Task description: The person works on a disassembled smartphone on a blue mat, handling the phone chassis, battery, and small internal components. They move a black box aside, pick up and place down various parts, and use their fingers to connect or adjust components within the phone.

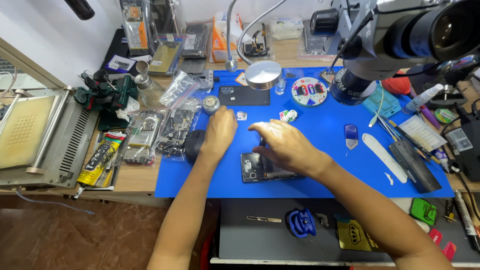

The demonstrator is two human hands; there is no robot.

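Opened phone lies near the surface's front edge; my right hand covers it, grasp unclear, left hand loose; a slip could scrape its exposed board.

2 hands, 2 phones (1 opened)

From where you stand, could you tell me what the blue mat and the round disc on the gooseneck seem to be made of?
The blue mat looks like matte silicone or rubber: flat, evenly coloured, barely any glare. The round disc looks like brushed metal, probably aluminium: silver-grey with a soft sheen. Neither can be confirmed by sight alone.
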